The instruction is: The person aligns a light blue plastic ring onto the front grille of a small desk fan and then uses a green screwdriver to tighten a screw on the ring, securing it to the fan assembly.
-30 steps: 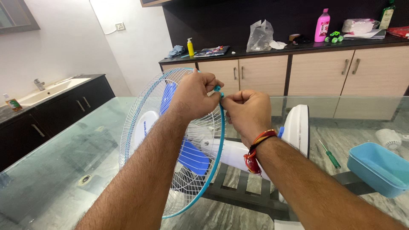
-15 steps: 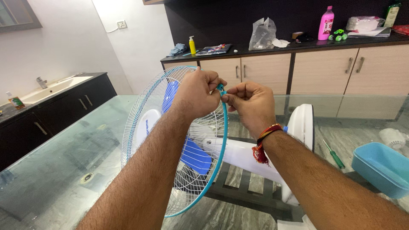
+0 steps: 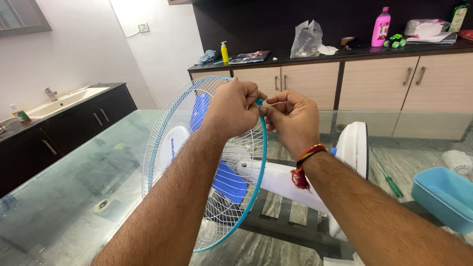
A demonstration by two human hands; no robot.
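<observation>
Head view. Fan (image 3: 207, 162) lies on its side on the glass tabletop (image 3: 74, 187), with its grille facing left and its white base (image 3: 352, 148) to the right. Blue blades (image 3: 229, 180) show through the white wire grille, and a teal rim (image 3: 256, 182) runs round the grille edge, so both grille halves appear to be in place on the fan.

Left hand (image 3: 231, 111) is closed over the top of the rim, fingers curled, steadying the grille. Right hand (image 3: 290, 118) is just beside it, thumb and fingertips pinched on a small teal clip (image 3: 259, 102) at the top of the rim; a thin pale stem sticks out of the pinch to the right. What this stem is cannot be told.

Judgement of progress: the work in hand is the fastening at the top of the rim. Blades and grille look fitted. Whether the clip is fully seated cannot be told, because the fingers cover the joint. Other fastenings round the rim are not visible from here.

Green screwdriver (image 3: 391, 182) lies on the tabletop at right, well apart from both hands. Blue tub (image 3: 443, 197) stands at the right edge, nearer than the screwdriver.
</observation>
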